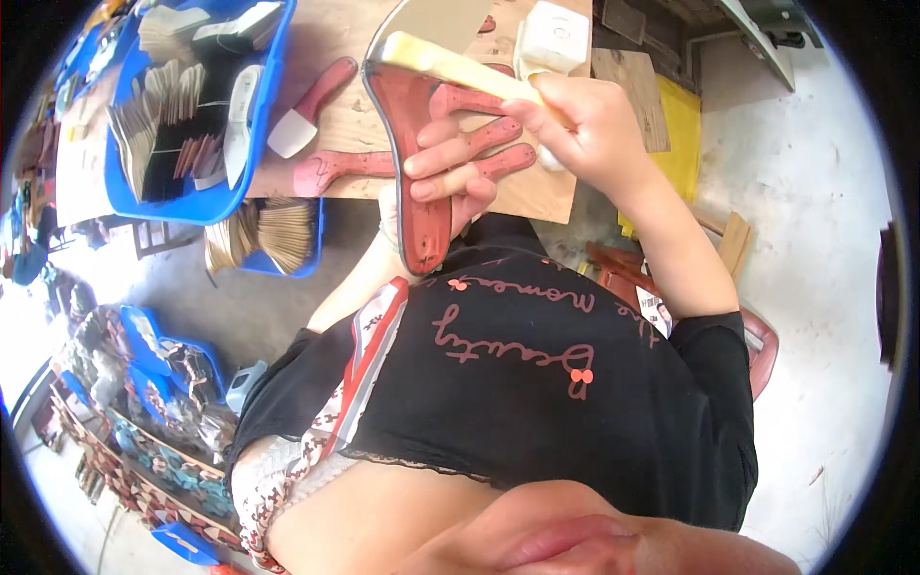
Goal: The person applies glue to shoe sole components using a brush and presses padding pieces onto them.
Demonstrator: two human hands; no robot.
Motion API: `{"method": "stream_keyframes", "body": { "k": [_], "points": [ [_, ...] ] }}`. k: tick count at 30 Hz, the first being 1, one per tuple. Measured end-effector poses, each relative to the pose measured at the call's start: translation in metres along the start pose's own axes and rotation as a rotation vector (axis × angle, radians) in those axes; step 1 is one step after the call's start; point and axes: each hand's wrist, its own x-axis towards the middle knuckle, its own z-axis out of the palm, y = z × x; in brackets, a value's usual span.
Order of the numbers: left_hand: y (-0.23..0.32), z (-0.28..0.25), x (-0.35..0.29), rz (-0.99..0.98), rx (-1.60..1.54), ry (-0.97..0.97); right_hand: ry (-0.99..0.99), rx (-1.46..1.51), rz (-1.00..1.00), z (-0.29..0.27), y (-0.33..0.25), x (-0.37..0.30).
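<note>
My left hand (450,172) is closed around a long shoe insole (422,216), its fingers showing along the right side. The insole's near, narrow part is red with a dark edge; its far, broad part is beige. In my right hand (585,125) is a pale yellow stick-like tool (460,75), gripped by one end. The tool's far end lies over the insole where red meets beige; whether it touches cannot be made out. Beneath and beside my left hand, several red pieces (359,163) lie on the wooden table (546,196).
A white container (556,38) stands on the table beyond my right hand. To the left is a blue basket (216,206) packed with bundled insoles. A red and white piece (311,110) lies beside it. Lower down sits another blue basket (305,259) with tan bundles.
</note>
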Motion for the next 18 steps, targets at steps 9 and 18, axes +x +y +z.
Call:
{"method": "stream_keyframes", "body": {
  "k": [9, 18],
  "points": [
    [-0.002, 0.004, -0.005, -0.095, -0.046, -0.063, 0.167, -0.262, 0.066, 0.012, 0.037, 0.019],
    [-0.004, 0.010, -0.009, 0.058, -0.094, 0.013, 0.183, -0.041, 0.116, 0.028, 0.020, 0.001]
  ]
}}
